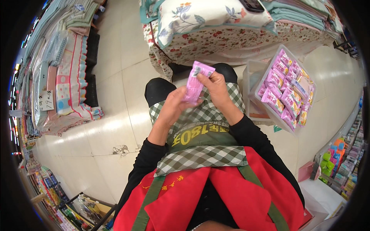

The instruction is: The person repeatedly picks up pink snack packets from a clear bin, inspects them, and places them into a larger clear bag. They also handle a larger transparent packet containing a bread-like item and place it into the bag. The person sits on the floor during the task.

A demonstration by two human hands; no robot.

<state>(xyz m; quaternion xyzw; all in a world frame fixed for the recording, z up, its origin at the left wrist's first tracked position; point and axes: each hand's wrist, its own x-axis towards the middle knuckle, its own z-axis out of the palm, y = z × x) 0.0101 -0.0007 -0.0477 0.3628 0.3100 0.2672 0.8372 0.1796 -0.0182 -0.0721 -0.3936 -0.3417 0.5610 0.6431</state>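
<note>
A pink plastic-wrapped packet (195, 83) is held between my two hands above my lap, its plain printed back turned up. My left hand (174, 101) grips the lower left end. Thumb and fingers of my right hand (215, 86) pinch the upper right end. To the right of my knees, a clear plastic box (257, 96) holds many similar pink packets (273, 101), heaped to its rim. Among them lies a paler packet (302, 86) with a label strip. Beneath my hands is a green checked apron (199, 138) over my lap.
Ahead stands a display covered in floral cloth (202, 46), bearing a flowered pillow (190, 21), a dark phone (253, 4) and folded textiles (297, 16). Another textile display (69, 72) is on the left. Shelves of colourful goods (335, 156) line the right; a rack (86, 208) stands lower left.
</note>
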